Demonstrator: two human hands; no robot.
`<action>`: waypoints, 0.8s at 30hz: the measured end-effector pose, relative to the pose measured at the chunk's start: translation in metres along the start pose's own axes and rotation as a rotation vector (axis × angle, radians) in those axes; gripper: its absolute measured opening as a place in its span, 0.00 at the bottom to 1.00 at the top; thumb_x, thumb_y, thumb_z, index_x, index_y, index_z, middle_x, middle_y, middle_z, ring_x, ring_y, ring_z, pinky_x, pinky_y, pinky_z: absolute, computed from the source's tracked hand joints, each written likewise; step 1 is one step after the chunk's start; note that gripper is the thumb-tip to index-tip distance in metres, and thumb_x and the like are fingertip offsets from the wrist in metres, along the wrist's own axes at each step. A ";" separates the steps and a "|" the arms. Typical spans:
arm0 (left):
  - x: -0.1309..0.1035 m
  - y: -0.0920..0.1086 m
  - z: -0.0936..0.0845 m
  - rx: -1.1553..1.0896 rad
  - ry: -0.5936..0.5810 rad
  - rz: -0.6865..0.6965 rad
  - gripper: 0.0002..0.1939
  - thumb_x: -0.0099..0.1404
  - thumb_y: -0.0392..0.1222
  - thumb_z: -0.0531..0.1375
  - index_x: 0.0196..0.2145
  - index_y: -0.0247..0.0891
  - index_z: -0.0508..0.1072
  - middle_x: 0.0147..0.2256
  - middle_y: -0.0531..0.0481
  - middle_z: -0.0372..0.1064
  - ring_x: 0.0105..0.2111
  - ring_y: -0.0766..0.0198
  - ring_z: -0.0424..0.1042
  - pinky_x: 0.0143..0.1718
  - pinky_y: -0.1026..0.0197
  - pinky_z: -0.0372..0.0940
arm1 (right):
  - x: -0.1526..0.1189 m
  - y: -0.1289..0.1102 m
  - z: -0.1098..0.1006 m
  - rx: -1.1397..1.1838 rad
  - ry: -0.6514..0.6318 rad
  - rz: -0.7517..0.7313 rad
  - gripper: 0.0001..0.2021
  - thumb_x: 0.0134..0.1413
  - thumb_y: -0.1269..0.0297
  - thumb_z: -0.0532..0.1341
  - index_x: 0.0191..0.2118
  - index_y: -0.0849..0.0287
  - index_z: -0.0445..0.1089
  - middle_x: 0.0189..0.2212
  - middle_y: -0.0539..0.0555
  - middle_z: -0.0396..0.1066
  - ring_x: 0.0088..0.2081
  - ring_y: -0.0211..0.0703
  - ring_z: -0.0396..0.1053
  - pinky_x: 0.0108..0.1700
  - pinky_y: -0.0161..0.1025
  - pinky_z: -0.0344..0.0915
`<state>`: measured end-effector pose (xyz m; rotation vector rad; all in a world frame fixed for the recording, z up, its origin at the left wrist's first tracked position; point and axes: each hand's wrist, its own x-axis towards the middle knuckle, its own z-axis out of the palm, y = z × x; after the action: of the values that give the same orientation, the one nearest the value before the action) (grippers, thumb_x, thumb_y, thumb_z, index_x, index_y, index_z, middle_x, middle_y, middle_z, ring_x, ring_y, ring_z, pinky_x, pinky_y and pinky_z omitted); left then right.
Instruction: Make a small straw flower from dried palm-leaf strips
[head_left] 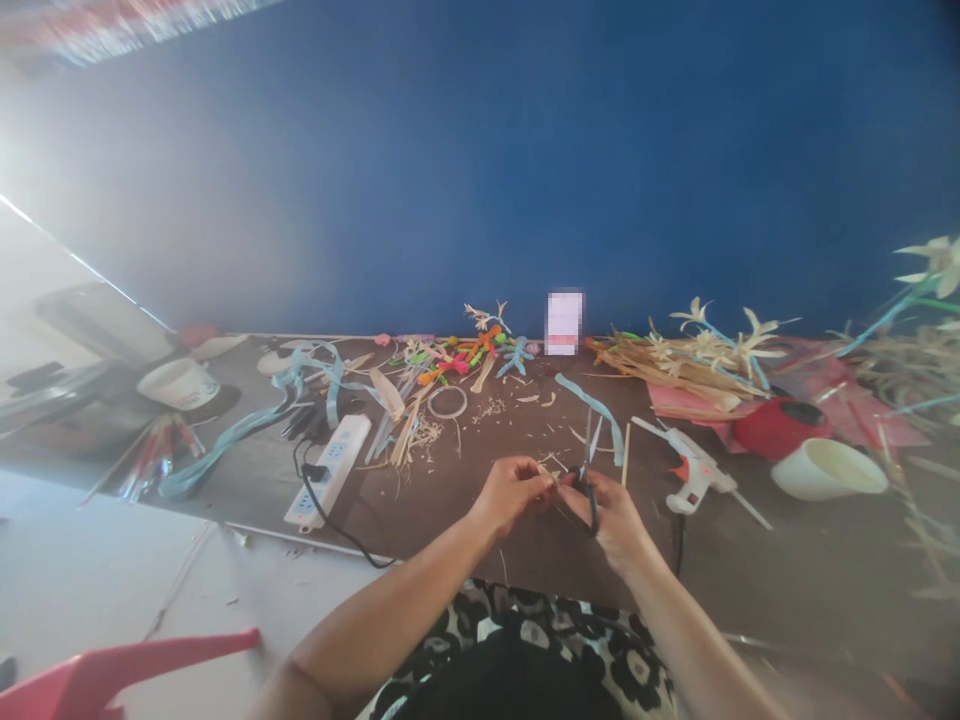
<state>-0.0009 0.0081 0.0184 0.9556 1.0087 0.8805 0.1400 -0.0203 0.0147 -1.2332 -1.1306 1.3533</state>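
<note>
l hand (514, 490): thumb + index pinched on a small pale piece (553, 477), prob. dried husk, too small to be sure. r hand (611, 515): fingers wrapped round black-handled scissors (591, 500), blades pointing away from the person & a bit apart. r fingertips right next to the pale piece; can't tell if they grip it too. both hands close together over front half of the brown table (442, 515), pale piece between them.

just beyond the scissors: light blue strip (600, 405) on the table. pale scraps (491, 408) scattered btwn hands & back edge. clear ring (448, 402) lying flat left of those, coloured fuzzy stems (465, 362) heaped behind it.

r side: glue gun (697, 472) on its side near r hand, stick out the back; white cup (825, 470) tipped over, just beside a red round item (780, 427). husk bundle (667, 365) behind, partly on pink sheet (731, 434).

l side: white pwr strip (330, 475) w/ black plug (315, 472) in, well apart from l hand. 2nd cup (178, 384) farther l, nr blue ribbon (247, 440).
</note>
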 end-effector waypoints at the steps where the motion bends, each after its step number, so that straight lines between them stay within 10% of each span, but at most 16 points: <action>1: 0.000 -0.001 -0.001 0.007 -0.008 0.002 0.07 0.46 0.40 0.60 0.22 0.33 0.68 0.20 0.52 0.65 0.21 0.68 0.65 0.23 0.66 0.60 | 0.001 0.001 0.001 -0.008 0.009 0.001 0.15 0.38 0.53 0.61 0.27 0.62 0.66 0.20 0.48 0.64 0.24 0.36 0.60 0.27 0.33 0.55; 11: -0.007 0.006 0.000 -0.107 -0.136 -0.033 0.18 0.44 0.43 0.63 0.35 0.33 0.70 0.29 0.47 0.68 0.27 0.65 0.67 0.21 0.68 0.58 | 0.007 0.015 0.007 0.479 0.052 0.188 0.07 0.36 0.65 0.64 0.22 0.61 0.66 0.19 0.47 0.64 0.23 0.34 0.60 0.26 0.32 0.56; 24: -0.001 0.001 -0.008 -0.156 -0.197 -0.042 0.15 0.44 0.46 0.63 0.28 0.32 0.69 0.23 0.51 0.64 0.17 0.74 0.59 0.18 0.68 0.56 | -0.001 0.011 0.008 0.842 -0.319 0.535 0.04 0.43 0.65 0.56 0.24 0.60 0.65 0.17 0.45 0.57 0.19 0.31 0.55 0.27 0.34 0.57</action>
<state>-0.0089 0.0097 0.0179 0.8675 0.7777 0.8010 0.1318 -0.0225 0.0041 -0.7063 -0.3070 2.1814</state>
